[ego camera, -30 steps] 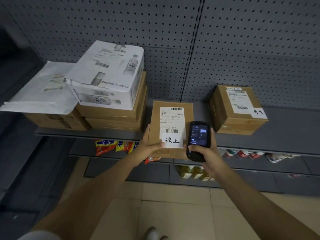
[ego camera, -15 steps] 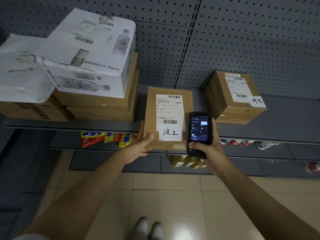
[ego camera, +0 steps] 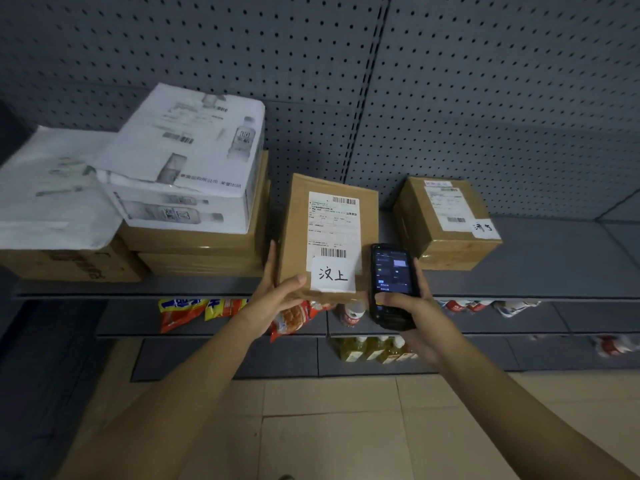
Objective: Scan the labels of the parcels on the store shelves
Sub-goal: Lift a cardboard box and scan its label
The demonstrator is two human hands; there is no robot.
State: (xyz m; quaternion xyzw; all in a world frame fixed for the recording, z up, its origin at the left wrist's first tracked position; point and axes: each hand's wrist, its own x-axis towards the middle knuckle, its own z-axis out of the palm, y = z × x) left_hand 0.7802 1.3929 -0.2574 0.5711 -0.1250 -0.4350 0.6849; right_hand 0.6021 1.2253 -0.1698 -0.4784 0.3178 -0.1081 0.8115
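A brown cardboard parcel (ego camera: 298,220) lies on the grey shelf (ego camera: 554,265), its white shipping label (ego camera: 333,223) and a handwritten white tag facing up. My left hand (ego camera: 273,296) holds the parcel's near left corner, thumb on top and fingers along its left side. My right hand (ego camera: 412,313) grips a black handheld scanner (ego camera: 391,282) just right of the parcel, screen lit and facing me. A second labelled brown parcel (ego camera: 446,223) sits further right on the same shelf.
A stack of brown boxes (ego camera: 197,251) topped by a white bottle carton (ego camera: 194,161) stands to the left, with a white bag (ego camera: 52,192) on another box. Snack packets (ego camera: 194,311) and bottles (ego camera: 367,348) fill lower shelves. Pegboard wall behind, tiled floor below.
My left thumb has come back on top of the parcel's corner after lifting off. The view shifted; the scanner stays beside the parcel in my right hand.
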